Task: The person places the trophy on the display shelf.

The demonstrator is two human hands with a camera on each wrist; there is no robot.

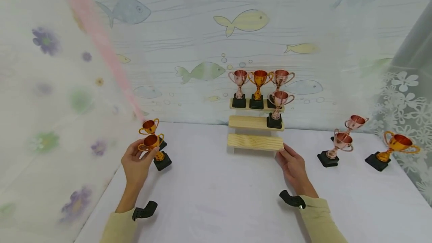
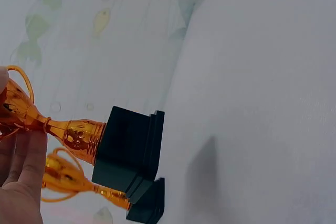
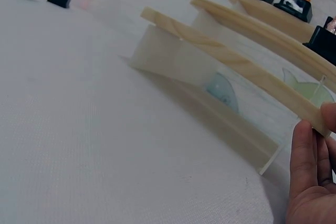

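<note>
Your gold trophy (image 1: 152, 146): shiny orange-gold cup, two loop handles, black square base, upright at table's left edge. A second gold trophy (image 1: 150, 127) stands just behind it. Your wooden stepped stand (image 1: 255, 142): three pale tiers, mid-table.

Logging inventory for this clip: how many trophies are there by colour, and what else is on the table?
Gold trophies: 4, one gripped by the left hand, one behind it, one on the top step, one far right.
Rose-copper trophies: 5, three on the wooden step stand, two at right.
Stands: 1, touched by the right hand.
Total: 10.
</note>
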